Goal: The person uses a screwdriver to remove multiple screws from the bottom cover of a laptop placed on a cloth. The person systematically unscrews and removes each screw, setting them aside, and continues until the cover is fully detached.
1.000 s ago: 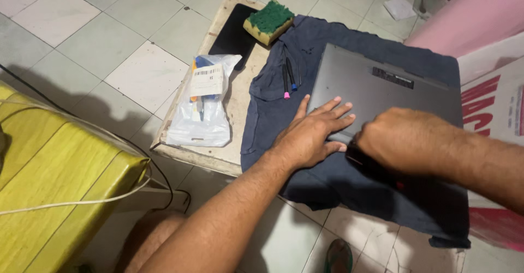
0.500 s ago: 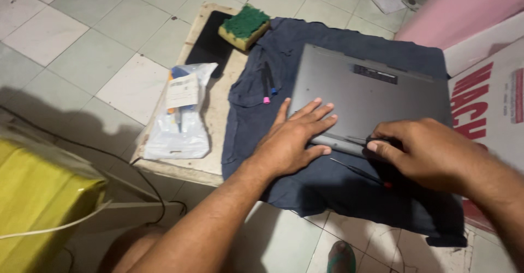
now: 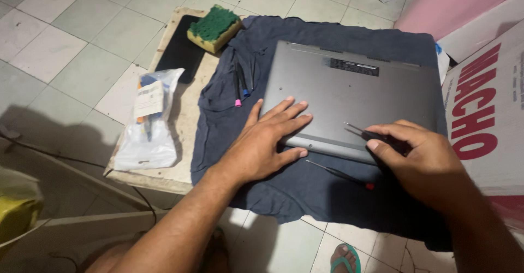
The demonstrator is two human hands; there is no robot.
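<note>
Two hands at a grey laptop lying base-up on a dark cloth.

From the left: bare floor tiles point(image 3: 65, 49), then a low board point(image 3: 180, 136) carrying a plastic bag point(image 3: 147, 125), a black slab point(image 3: 180, 49) and a green-topped sponge point(image 3: 214, 27) near its far edge. The dark cloth point(image 3: 305, 191) drapes over the board's near edge. The left hand point(image 3: 262, 144) lies flat, fingers spread, on the near-left corner of the laptop point(image 3: 355, 98), whose long axis runs left to right. A loose screwdriver point(image 3: 341, 173) lies on the cloth just before the laptop's near edge. The right hand point(image 3: 426, 161) pinches a thin tool point(image 3: 363, 132), tip on the base, pointing left. A cardboard box point(image 3: 486, 104) crowds the right side.
</note>
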